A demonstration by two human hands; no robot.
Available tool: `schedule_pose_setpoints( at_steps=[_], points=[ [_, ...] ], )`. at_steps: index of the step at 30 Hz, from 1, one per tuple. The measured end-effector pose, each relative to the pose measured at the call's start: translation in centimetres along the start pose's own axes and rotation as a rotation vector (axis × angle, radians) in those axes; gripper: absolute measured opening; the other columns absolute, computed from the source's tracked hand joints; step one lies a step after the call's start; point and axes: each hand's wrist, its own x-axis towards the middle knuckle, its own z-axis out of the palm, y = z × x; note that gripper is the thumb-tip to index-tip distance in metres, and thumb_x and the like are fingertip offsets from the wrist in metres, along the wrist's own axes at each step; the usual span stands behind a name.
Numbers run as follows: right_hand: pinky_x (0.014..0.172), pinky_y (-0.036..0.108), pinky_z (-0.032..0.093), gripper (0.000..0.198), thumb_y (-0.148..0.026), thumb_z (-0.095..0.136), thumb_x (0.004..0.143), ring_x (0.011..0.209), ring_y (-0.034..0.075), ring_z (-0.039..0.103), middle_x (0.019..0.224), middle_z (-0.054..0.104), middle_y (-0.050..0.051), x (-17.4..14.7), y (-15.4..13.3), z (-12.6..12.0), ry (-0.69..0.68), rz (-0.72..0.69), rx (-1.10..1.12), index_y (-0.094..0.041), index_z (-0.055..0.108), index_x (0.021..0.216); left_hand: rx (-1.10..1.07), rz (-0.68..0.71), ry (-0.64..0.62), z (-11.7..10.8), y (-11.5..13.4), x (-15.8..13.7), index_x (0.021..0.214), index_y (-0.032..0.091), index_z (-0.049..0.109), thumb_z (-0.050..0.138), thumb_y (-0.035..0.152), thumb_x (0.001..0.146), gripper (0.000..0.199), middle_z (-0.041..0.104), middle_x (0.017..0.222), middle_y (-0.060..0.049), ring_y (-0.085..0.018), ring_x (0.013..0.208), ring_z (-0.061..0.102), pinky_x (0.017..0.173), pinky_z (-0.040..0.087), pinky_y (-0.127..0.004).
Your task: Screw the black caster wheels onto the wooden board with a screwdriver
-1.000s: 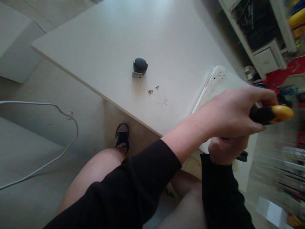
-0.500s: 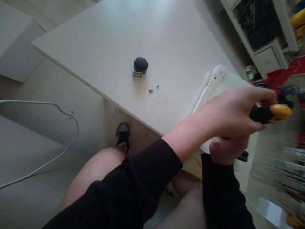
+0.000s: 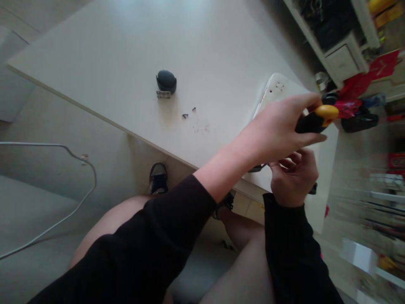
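Note:
My left hand [image 3: 278, 122] is closed round a screwdriver [image 3: 316, 119] with a black and yellow handle; its shaft is hidden. Below the tool, my right hand [image 3: 294, 177] is closed in a pinch, its thumb and fingertip meeting near a thin dark piece. What it holds is too small to make out. Both hands are above a white panel [image 3: 274, 84] with small holes at its far corner, lying on the white table [image 3: 126, 76]. A dark grey caster wheel [image 3: 166, 80] with a metal plate stands left of the panel. Two small screws [image 3: 185, 115] lie between them.
Crumbs [image 3: 202, 128] are scattered by the screws. A white cable [image 3: 79, 158] runs along the floor at left. White shelving [image 3: 343, 63] stands at the upper right, with a red item [image 3: 382, 67] and a black bag [image 3: 360, 122] near it. My legs are under the table edge.
The view has shifted, so the table sits further left. My left hand has moved left over the panel with the screwdriver. My right hand's fingers have come out from beneath it.

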Motion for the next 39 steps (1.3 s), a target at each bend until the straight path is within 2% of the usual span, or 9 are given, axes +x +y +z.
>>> schedule_pose_setpoints(
  at_steps=[6,8,12,16,21,25,28,33,39],
  points=[
    [0.072,0.031,0.068,0.037,-0.027,0.073,0.082,0.083,0.015,0.077,0.096,0.072,-0.002,-0.4,-0.4,1.1,-0.056,-0.016,0.089,-0.026,0.057,0.116,-0.129,-0.007,0.080,-0.5,1.0,-0.9,0.101,0.020,0.061,0.075,0.026,0.083,0.024,0.076,0.102,-0.005,-0.020,0.098,0.071,0.087,0.057,-0.035],
    [0.076,0.032,0.068,0.035,-0.026,0.071,0.084,0.084,0.014,0.076,0.095,0.071,-0.003,-0.2,0.0,1.2,-0.042,-0.037,0.121,-0.026,0.055,0.115,-0.137,-0.007,0.087,-0.5,1.0,-1.2,0.101,0.020,0.062,0.076,0.026,0.082,0.025,0.076,0.101,-0.005,-0.020,0.097,0.072,0.087,0.058,-0.037],
    [0.076,0.033,0.068,0.035,-0.021,0.069,0.086,0.079,0.014,0.076,0.092,0.069,-0.005,0.4,1.1,1.5,-0.021,-0.033,0.234,-0.028,0.052,0.115,-0.042,-0.097,0.028,-0.6,0.6,-1.7,0.106,0.025,0.067,0.082,0.034,0.074,0.036,0.076,0.111,-0.005,-0.022,0.099,0.072,0.085,0.061,-0.041],
    [0.073,0.033,0.068,0.040,-0.017,0.069,0.084,0.078,0.014,0.076,0.096,0.069,-0.005,1.0,2.2,2.4,-0.009,0.077,0.356,-0.030,0.046,0.115,0.069,-0.140,-0.036,-0.9,-0.4,-2.0,0.107,0.030,0.072,0.080,0.033,0.069,0.039,0.077,0.110,-0.005,-0.024,0.101,0.070,0.082,0.063,-0.044],
    [0.071,0.032,0.069,0.039,-0.015,0.068,0.087,0.076,0.013,0.077,0.097,0.067,-0.005,1.6,2.6,4.2,0.014,0.123,0.544,-0.030,0.043,0.113,0.168,-0.136,0.008,-1.6,-1.7,-1.9,0.104,0.036,0.075,0.070,0.028,0.069,0.037,0.077,0.103,-0.002,-0.027,0.099,0.069,0.088,0.063,-0.055],
    [0.073,0.032,0.069,0.039,-0.019,0.071,0.090,0.077,0.013,0.077,0.096,0.066,-0.006,1.7,2.4,5.5,0.004,0.107,0.642,-0.031,0.043,0.114,0.268,-0.203,0.046,-1.6,-1.8,-1.7,0.100,0.027,0.074,0.069,0.022,0.071,0.030,0.077,0.100,-0.005,-0.025,0.096,0.072,0.090,0.064,-0.048],
    [0.077,0.033,0.070,0.038,-0.021,0.071,0.092,0.080,0.013,0.076,0.100,0.066,-0.005,1.9,2.2,5.9,0.035,0.061,0.639,-0.032,0.043,0.115,0.344,-0.269,0.046,-1.5,-1.6,-1.9,0.097,0.022,0.072,0.070,0.017,0.073,0.024,0.077,0.099,-0.007,-0.023,0.095,0.073,0.087,0.064,-0.040],
    [0.077,0.036,0.069,0.037,-0.024,0.066,0.097,0.083,0.013,0.076,0.105,0.066,-0.003,2.2,2.7,5.0,0.084,-0.009,0.551,-0.034,0.042,0.123,0.416,-0.310,0.029,-1.6,-1.8,-2.3,0.094,0.021,0.072,0.069,0.016,0.076,0.018,0.077,0.098,-0.007,-0.022,0.094,0.073,0.083,0.064,-0.036],
    [0.071,0.032,0.065,0.036,-0.008,0.061,0.090,0.073,0.010,0.072,0.095,0.063,-0.006,2.5,4.0,4.8,0.101,0.036,0.375,-0.031,0.044,0.112,0.446,-0.333,0.003,-1.9,-2.4,-2.5,0.093,0.019,0.073,0.069,0.016,0.076,0.017,0.077,0.097,-0.007,-0.021,0.093,0.073,0.082,0.063,-0.036]
  ],
)
